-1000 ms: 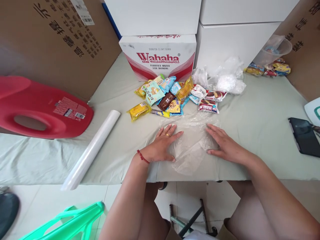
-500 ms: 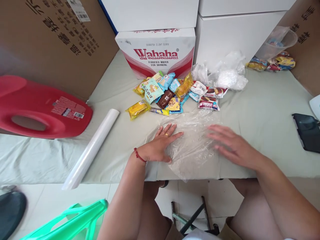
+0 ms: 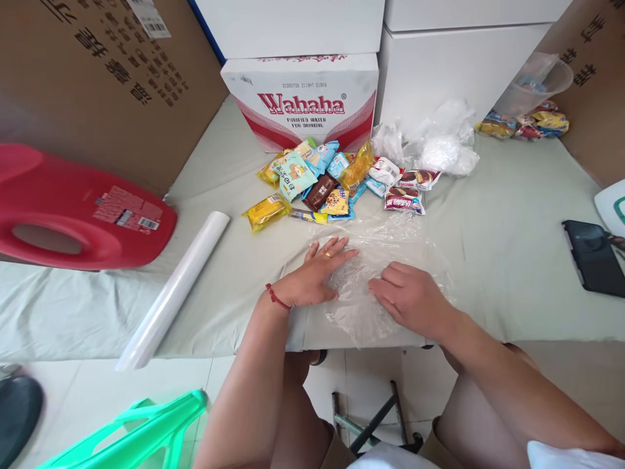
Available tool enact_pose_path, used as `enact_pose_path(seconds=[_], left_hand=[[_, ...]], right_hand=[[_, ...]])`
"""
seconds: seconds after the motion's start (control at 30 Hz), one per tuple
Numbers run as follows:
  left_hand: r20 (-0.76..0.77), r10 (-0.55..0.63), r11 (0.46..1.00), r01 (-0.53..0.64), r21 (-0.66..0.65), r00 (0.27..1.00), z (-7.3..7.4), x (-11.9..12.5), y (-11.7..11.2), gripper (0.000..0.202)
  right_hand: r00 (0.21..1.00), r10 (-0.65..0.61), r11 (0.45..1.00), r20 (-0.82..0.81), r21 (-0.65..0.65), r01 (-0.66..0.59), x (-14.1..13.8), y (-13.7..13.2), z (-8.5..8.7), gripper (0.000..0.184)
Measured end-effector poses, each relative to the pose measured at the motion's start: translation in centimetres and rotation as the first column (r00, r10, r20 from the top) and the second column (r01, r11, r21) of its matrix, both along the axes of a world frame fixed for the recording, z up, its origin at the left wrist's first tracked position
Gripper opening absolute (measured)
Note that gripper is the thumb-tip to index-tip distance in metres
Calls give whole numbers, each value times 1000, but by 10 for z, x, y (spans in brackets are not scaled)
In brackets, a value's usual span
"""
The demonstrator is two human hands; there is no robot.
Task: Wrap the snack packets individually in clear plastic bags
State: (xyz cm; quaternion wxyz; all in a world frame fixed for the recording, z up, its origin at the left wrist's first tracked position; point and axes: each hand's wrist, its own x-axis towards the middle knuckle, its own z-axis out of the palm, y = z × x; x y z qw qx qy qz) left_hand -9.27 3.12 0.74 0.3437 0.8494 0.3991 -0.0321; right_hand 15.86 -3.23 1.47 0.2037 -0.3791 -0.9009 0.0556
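A thin, crinkled piece of clear plastic film (image 3: 359,319) lies on the cloth near the front edge. My left hand (image 3: 322,277) rests flat on its left side, fingers spread and a ring on one finger. Over the film's right half, my right hand (image 3: 413,296) is closed, its curled fingertips on the plastic; any fold pinched under them is partly hidden. Just beyond the film is a heap of small wrapped snacks, among them a brown packet (image 3: 321,191), a yellow-wrapped cake (image 3: 266,212) and a red-and-white packet (image 3: 404,201).
A white roll (image 3: 173,293) lies diagonally at left beside a red jug (image 3: 83,208). Behind the snacks stand a Wahaha carton (image 3: 305,104) and crumpled clear plastic (image 3: 446,153). A black phone (image 3: 593,257) is at right. A green plastic stool (image 3: 131,430) stands below the table edge.
My right hand has moved left across the film and its spread fingers have curled in. My left hand stays nearly in place. The view has shifted slightly.
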Motion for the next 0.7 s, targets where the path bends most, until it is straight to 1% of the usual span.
enact_pose_path(seconds=[0.07, 0.1, 0.17, 0.27, 0.3, 0.37, 0.43, 0.53, 0.6, 0.7], left_hand=[[46, -1, 1000, 2, -17, 999, 4, 1, 0, 92], [77, 11, 1000, -9, -30, 997, 6, 1, 1, 87], [159, 74, 996, -66, -55, 985, 9, 1, 2, 75], [298, 245, 969, -233, -77, 922, 11, 1, 4, 60], [331, 299, 954, -291, -76, 895, 10, 1, 5, 56], [349, 376, 920, -390, -33, 858, 8, 3, 7, 51], [300, 435, 878, -474, 67, 849, 5, 8, 9, 47], [143, 523, 811, -542, 220, 840, 4, 18, 12, 44], [31, 559, 795, -546, 264, 828, 6, 27, 14, 41], [-86, 605, 776, -563, 285, 791, 11, 40, 16, 38]], right_hand=[[999, -26, 998, 29, 58, 25, -19, 1, -11, 30], [998, -40, 997, 41, 68, 37, -26, 1, -15, 29], [997, -40, 998, 65, 43, 37, -40, -1, -22, 25], [999, 5, 999, 38, -50, -3, -58, -10, -27, 20], [1000, 20, 996, 13, -85, -18, -65, -15, -29, 21], [999, 42, 988, -21, -148, -45, -76, -25, -33, 31], [998, 67, 978, -14, -195, -69, -86, -34, -37, 41], [995, 100, 971, -1, -218, -98, -95, -43, -45, 48], [994, 111, 970, -12, -218, -111, -98, -45, -47, 51], [994, 109, 970, -24, -215, -111, -99, -46, -46, 51]])
